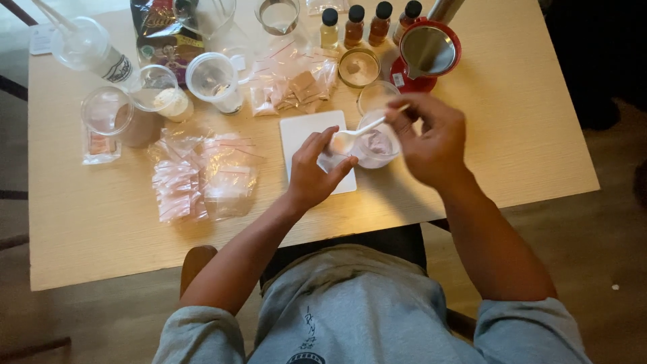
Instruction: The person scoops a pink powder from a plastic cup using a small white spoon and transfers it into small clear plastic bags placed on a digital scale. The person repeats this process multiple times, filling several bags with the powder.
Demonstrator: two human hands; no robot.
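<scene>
Cups and lidded tubs (108,111) sit far left of the white square mat (300,135), which I'm using as my landmark, and a heap of small zip bags (202,178) lies just left of it. Behind the mat there's another pile of bags with brown bits (293,84), and a row of four little dark-capped bottles (367,23) further back. Back-right of the mat stands a red-rimmed mirror (428,50).

On the mat's right edge is the small clear cup (376,147) with something pinkish in it. Left hand (313,172) rests on the mat with fingers loosely curled, thumb and forefinger touching the cup's left side, steadying rather than gripping hard. Right hand (431,138) hovers over the cup's right side, fingers pinched tight around the handle of a white plastic spoon (357,135). The spoon's bowl pokes out past the cup's left rim, right above the left fingertips.

What I'd worry about: that cup looks light and it's perched at the mat's edge, so a firm stir could tip it off or slosh the mix onto the table. The spoon bowl is outside the rim too, so anything on it may drip on the left fingers or the mat. There's also an empty clear cup (374,94) just behind, easy to knock with the right knuckles
</scene>
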